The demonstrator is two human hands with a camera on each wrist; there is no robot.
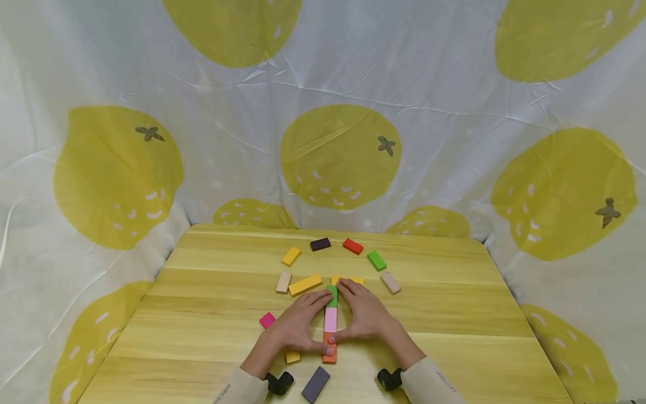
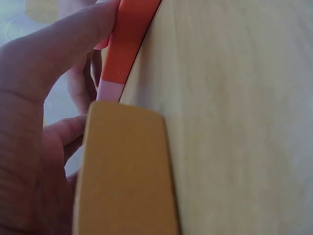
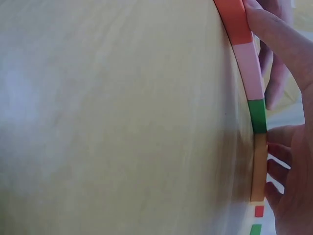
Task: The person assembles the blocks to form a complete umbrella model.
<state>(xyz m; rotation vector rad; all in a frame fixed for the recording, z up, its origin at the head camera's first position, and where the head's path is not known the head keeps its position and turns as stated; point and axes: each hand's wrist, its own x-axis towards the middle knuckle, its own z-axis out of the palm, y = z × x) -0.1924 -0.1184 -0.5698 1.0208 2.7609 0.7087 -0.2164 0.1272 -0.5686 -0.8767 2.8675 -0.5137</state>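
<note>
A straight row of blocks runs away from the person: orange [image 1: 330, 359], pink [image 1: 330, 320], then green [image 1: 331, 297]. A yellow block [image 1: 358, 281] lies crosswise at the far end, against the green one in the right wrist view. From the left, my left hand [image 1: 298, 320] touches the row, fingertips at the green block and thumb on the orange. My right hand [image 1: 365, 311] mirrors it, with fingertips over the yellow block and thumb on the orange block's other end. Another yellow block [image 2: 127, 171] lies close under the left wrist.
Loose blocks curve around the row: magenta [image 1: 267, 320], pale wood [image 1: 284, 282], yellow [image 1: 291, 256], black [image 1: 320, 244], red [image 1: 353, 246], green [image 1: 376, 260] and wood [image 1: 390, 283]. A longer yellow block [image 1: 305, 284] lies aslant. Nearest the person is a dark grey block [image 1: 315, 384].
</note>
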